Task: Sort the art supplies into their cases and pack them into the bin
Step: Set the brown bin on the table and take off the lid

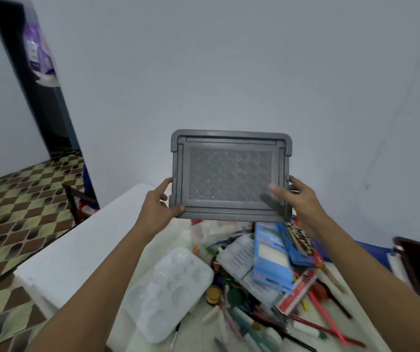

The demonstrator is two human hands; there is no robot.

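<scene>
You held a grey plastic bin lid (231,175) up in front of you with both hands, its patterned, cross-hatched face turned toward you and its long edges level. Your left hand (158,204) gripped the lid's lower left corner, the thumb curled over the front edge and the fingers behind. Your right hand (297,196) gripped the right edge near the bottom, the thumb lying across the textured panel and the other fingers wrapped round the side. The lid was raised clear of everything below it, against a plain pale wall (229,72).

Under the lid, a white table (76,247) carried a loose heap of art supplies. A clear plastic paint palette (169,290) with round wells lay at the left of the heap. To its right, a blue box (271,260) rested tilted on top of a translucent grey case (239,257). A darker blue pencil box (299,243) lay just beyond it, near your right wrist. A red and white carton (296,292) sat lower in the pile. Small paint pots (213,293), brushes, pens and a pink pencil (327,317) were scattered among them, many too blurred to tell apart.

To the left, a patterned tiled floor (21,212) and a dark doorway (38,97) were in view.
</scene>
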